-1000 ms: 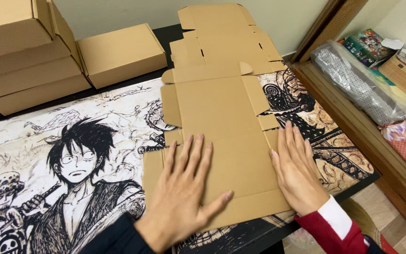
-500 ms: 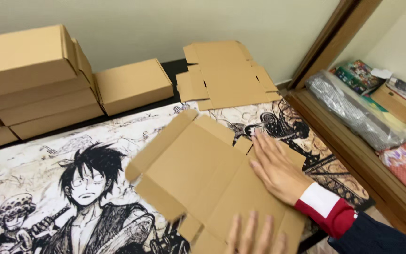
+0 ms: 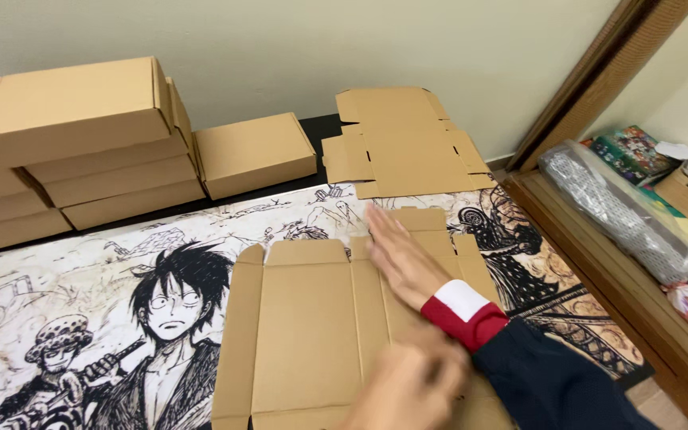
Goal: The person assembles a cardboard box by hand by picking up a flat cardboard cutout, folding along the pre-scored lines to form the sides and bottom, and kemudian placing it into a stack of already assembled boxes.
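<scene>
A flat, unfolded cardboard box blank lies on a table mat printed with black-and-white comic characters. My right hand, in a dark sleeve with a red and white cuff, lies palm down with fingers spread on the blank's far right part. My left hand is blurred at the bottom edge, resting on the blank's near part; its fingers look loosely curled with nothing seen in them.
A pile of flat blanks lies at the back centre. Folded cardboard boxes are stacked at the back left, one more beside them. A wooden shelf edge with wrapped goods runs along the right.
The blank has been turned round on the mat and now lies flat and square to me. My right hand shifted onto its far right part; my left hand moved to the near edge.
</scene>
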